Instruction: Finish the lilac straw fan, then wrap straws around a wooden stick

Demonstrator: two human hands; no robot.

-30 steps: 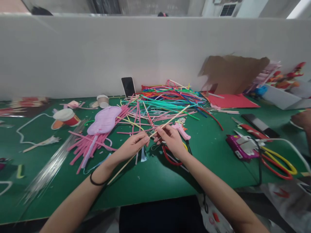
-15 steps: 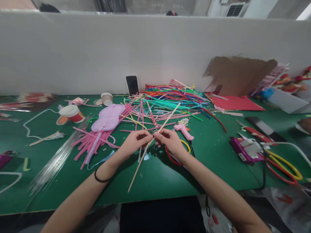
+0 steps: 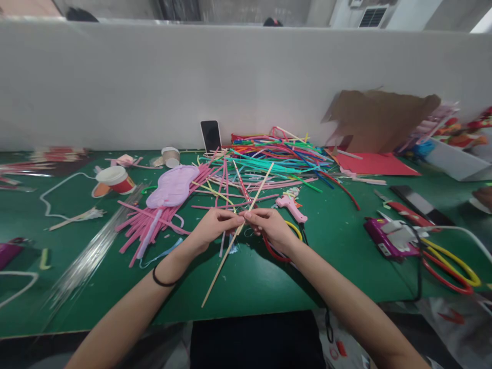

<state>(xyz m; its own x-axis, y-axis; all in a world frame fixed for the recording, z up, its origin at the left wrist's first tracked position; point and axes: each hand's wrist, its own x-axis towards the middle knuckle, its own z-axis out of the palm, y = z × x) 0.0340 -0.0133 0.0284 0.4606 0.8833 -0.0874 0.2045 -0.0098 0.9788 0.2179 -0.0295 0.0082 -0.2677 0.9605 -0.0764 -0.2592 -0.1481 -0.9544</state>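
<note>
My left hand (image 3: 215,226) and my right hand (image 3: 272,227) meet over the green table (image 3: 249,277), both pinching a long thin wooden stick (image 3: 221,269) near its middle. The stick runs from low near the table's front edge up and to the right, ending over a heap of coloured straws (image 3: 269,159). A thin pink strip is pinched with it between my fingertips. A black band circles my left wrist. Scissors with red and yellow handles (image 3: 286,246) lie partly hidden under my right hand.
A pink glue gun (image 3: 291,205) lies right of my hands. Pink straws (image 3: 154,225) and a lilac pad (image 3: 172,185) sit left, beside paper cups (image 3: 113,180). A phone (image 3: 211,136) leans on the partition. Purple glue gun (image 3: 388,238), scissors (image 3: 449,264), red sheet (image 3: 372,164) lie right.
The stick has swung steeper, its near end moving right from my left forearm toward the table's front edge. My hands have drawn slightly closer. The view has shifted a little left.
</note>
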